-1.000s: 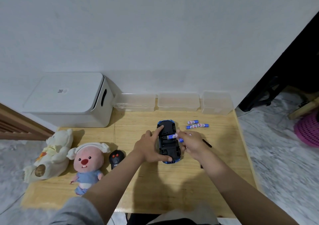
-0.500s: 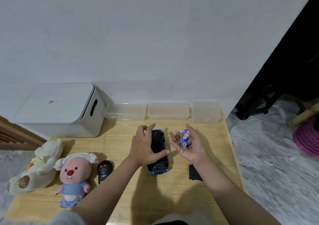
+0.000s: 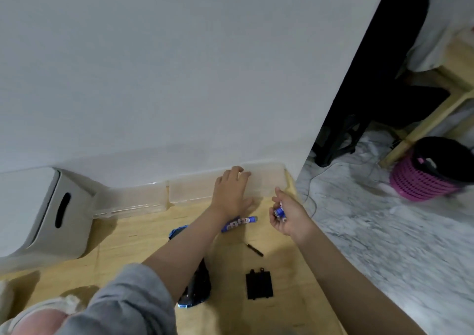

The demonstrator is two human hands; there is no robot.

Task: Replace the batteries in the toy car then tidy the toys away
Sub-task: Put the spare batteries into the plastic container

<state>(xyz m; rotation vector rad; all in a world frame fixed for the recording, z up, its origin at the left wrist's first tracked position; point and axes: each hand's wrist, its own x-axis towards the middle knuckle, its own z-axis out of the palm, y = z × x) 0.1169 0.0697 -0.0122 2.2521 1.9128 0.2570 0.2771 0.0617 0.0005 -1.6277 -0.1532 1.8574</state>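
Off the toy car (image 3: 197,286) now, the left hand (image 3: 232,193) lies spread on the far-right clear box (image 3: 266,180); the right hand (image 3: 287,214), just right of it, cups used batteries (image 3: 279,212).

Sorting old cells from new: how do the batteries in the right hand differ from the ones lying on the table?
The batteries in the right hand are bunched in a loose grip, off the table; the table batteries lie flat on the wood, end to end in a row. The held ones show mostly their ends; the table ones show their full sides. The left arm partly covers the table ones. Both sets are blue with white.
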